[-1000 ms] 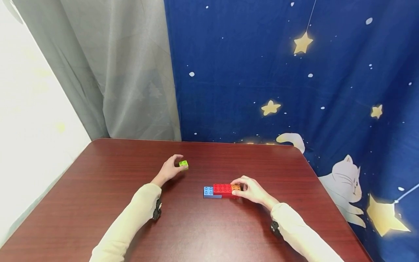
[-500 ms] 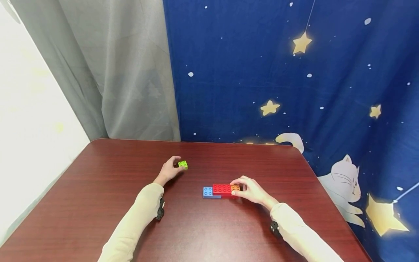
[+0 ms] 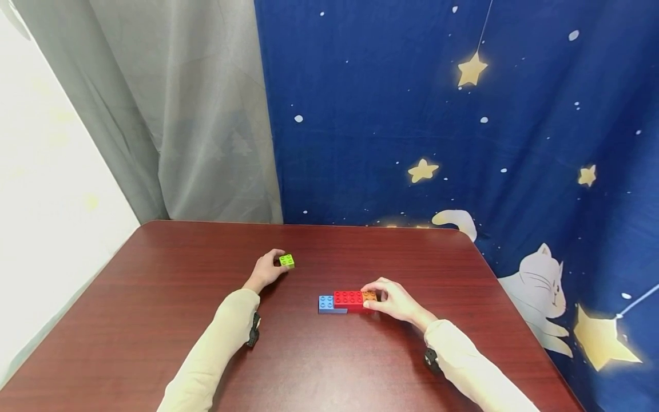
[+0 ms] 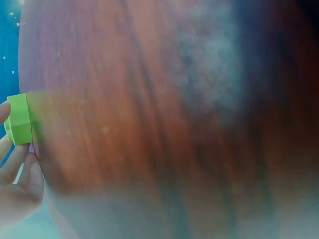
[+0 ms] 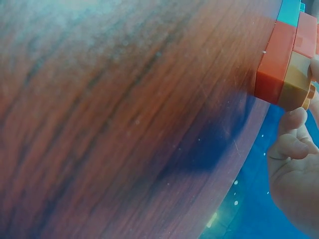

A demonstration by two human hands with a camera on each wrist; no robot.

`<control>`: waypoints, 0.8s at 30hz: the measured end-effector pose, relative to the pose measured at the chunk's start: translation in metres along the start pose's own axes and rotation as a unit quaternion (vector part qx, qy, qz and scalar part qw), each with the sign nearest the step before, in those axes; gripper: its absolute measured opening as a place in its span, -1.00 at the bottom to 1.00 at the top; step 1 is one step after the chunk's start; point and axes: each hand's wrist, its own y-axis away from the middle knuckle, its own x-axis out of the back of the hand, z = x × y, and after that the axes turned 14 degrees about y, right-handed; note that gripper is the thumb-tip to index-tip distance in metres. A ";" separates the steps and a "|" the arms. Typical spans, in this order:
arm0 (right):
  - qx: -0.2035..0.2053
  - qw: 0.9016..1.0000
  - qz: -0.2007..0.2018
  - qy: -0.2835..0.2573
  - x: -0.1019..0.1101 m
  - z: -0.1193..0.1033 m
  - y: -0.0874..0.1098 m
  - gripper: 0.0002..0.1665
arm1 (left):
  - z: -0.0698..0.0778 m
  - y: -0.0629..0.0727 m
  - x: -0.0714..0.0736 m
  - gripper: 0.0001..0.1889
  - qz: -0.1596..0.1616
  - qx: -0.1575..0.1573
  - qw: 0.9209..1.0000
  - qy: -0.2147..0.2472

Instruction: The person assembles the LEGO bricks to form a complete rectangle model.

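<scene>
Long plain cream sleeves (image 3: pixel 213 349), small black devices (image 3: pixel 253 331) at the cuffs, bare hands (image 3: pixel 265 271)

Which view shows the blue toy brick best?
The head view: the blue toy brick shows four studs and its near side, though the upper red brick covers part. The right wrist view cuts it off at the top edge; the left wrist view lacks it.

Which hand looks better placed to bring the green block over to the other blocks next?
Probably the left hand: its thumb and fingers hold the green block. The right hand is farther from it and grips the orange block at the end of the joined blocks.
</scene>
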 end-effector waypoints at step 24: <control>0.001 1.000 -0.005 -0.003 0.001 -0.001 -0.001 -0.63 | 0.011 0.015 0.000 -0.68 -0.038 -0.055 0.998 -0.001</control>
